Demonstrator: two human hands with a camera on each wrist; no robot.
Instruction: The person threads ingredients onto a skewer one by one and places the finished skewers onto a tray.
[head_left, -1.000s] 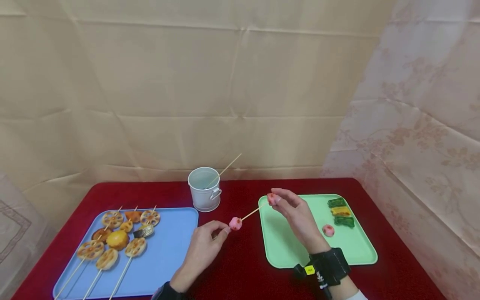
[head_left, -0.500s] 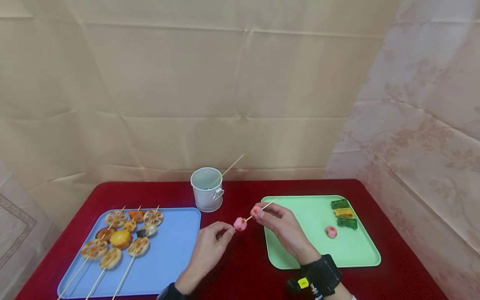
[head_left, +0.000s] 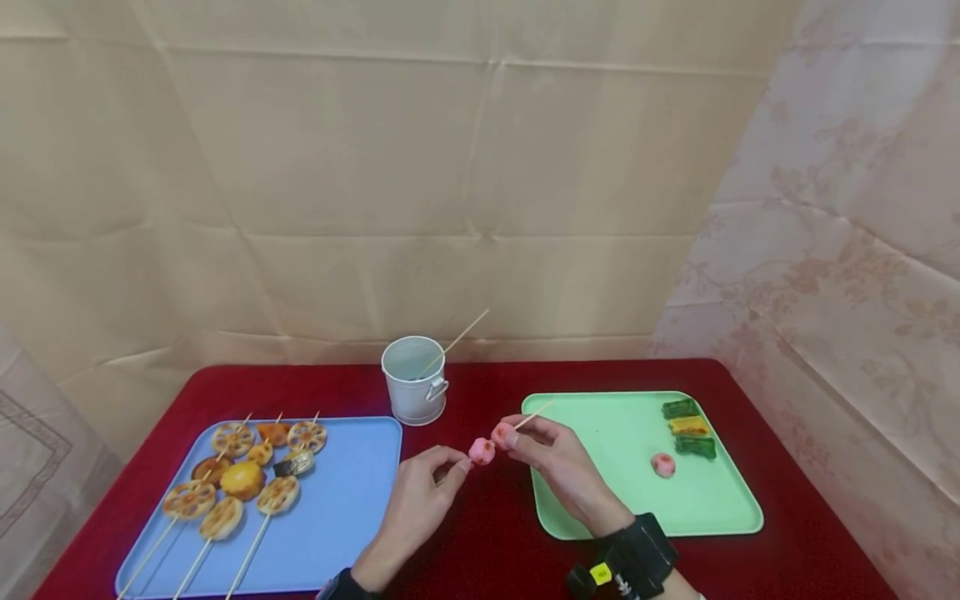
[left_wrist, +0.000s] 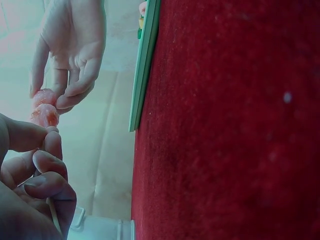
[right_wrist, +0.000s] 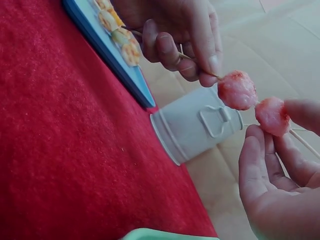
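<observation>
Over the table, my left hand point(head_left: 420, 500) pinches a thin wooden skewer point(right_wrist: 187, 57) between thumb and fingers, right behind a pink food ball point(right_wrist: 237, 90) with browned spots. A second pink food ball point(right_wrist: 272, 116) sits on the same skewer, nearly against the first, and my right hand point(head_left: 566, 471) holds it between thumb and fingertips. Past the right hand's fingers, the bare tip of the skewer sticks out, pointing up and to the right in the head view. Another pink ball point(head_left: 663, 465) lies on the green tray point(head_left: 592, 408).
Green and yellow pieces point(head_left: 690, 427) lie at the green tray's right side. To the left, a blue tray point(head_left: 345, 500) bears several loaded skewers point(head_left: 221, 518). A small white bucket point(head_left: 414, 392) with one skewer in it stands at the back, before a beige cloth point(head_left: 480, 167).
My right hand has slid the second pink ball down the skewer, leftward, until it nearly meets the first one. My left hand has kept its hold on the skewer.
</observation>
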